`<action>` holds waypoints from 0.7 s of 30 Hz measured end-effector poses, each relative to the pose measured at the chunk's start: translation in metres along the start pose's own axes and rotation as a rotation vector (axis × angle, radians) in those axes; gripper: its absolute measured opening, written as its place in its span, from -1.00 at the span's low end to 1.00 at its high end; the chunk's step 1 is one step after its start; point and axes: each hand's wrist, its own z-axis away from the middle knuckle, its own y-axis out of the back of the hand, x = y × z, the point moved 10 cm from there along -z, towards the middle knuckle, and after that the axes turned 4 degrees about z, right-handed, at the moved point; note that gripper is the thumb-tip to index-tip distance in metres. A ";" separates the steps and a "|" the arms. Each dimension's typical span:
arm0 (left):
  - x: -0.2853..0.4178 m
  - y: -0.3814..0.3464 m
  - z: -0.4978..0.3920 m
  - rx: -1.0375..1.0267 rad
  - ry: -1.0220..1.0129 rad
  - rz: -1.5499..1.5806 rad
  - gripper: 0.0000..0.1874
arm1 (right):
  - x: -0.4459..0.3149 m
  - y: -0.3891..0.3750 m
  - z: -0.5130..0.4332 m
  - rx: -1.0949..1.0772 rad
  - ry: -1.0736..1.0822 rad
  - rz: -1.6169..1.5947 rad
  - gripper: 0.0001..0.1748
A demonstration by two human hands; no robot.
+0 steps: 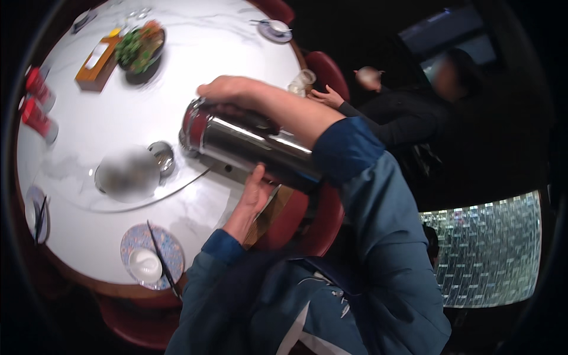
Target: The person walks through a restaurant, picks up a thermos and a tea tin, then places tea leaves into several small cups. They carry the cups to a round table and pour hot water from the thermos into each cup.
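Note:
A large stainless-steel vacuum jug [255,144] with a red band near its top lies tilted almost on its side in front of me. My right hand [233,91] grips it by the handle from above. Under the jug's body, my left hand [257,193] supports it, thumb against the steel. The jug's top end points left, over the marble table. Left of that end stand a small shiny metal vessel [163,157] and a round pot-like thing [128,173], too blurred to make out. The jug's base is partly hidden by my right sleeve.
A patterned plate [173,237] with a white bowl [145,265] and dark chopsticks [162,255] lies near me. Farther off are a wooden box [97,64], a plant bowl [140,49] and red-topped containers [37,117]. Another person's hand [328,96] is beside glasses [304,82]. Red chairs [326,222] surround the table.

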 end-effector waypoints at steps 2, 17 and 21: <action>0.004 0.003 0.002 0.002 -0.015 -0.007 -0.27 | -0.006 0.001 0.005 0.047 -0.204 0.145 -0.45; -0.002 0.007 -0.004 -0.016 -0.001 -0.022 -0.17 | -0.009 0.007 0.014 0.083 -0.240 0.147 -0.51; 0.000 0.007 -0.002 -0.030 -0.002 -0.014 -0.18 | -0.009 0.007 0.013 0.089 -0.259 0.154 -0.51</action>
